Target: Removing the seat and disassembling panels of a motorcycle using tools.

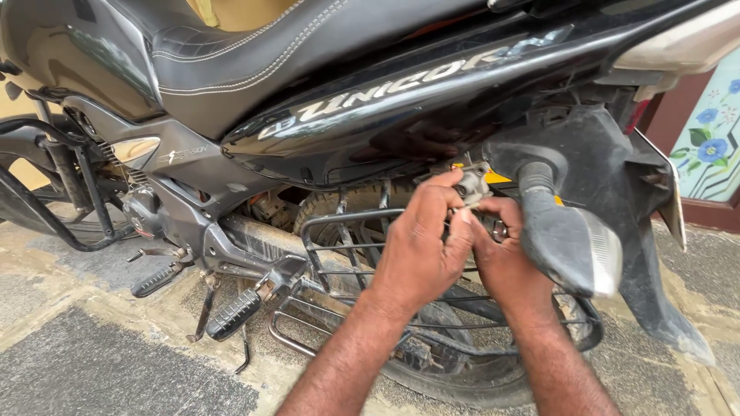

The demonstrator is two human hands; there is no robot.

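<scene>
Just beside the turn signal [574, 243], the left hand [420, 250] pinches a small metal fitting [470, 185] from below-left, while the right hand [505, 262] cups underneath it, fingers curled.

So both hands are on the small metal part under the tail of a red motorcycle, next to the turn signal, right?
Not quite: the motorcycle is black, not red, as the head view shows. The rest holds: the left hand and right hand are both on the small metal part under the tail, next to the turn signal.
</scene>
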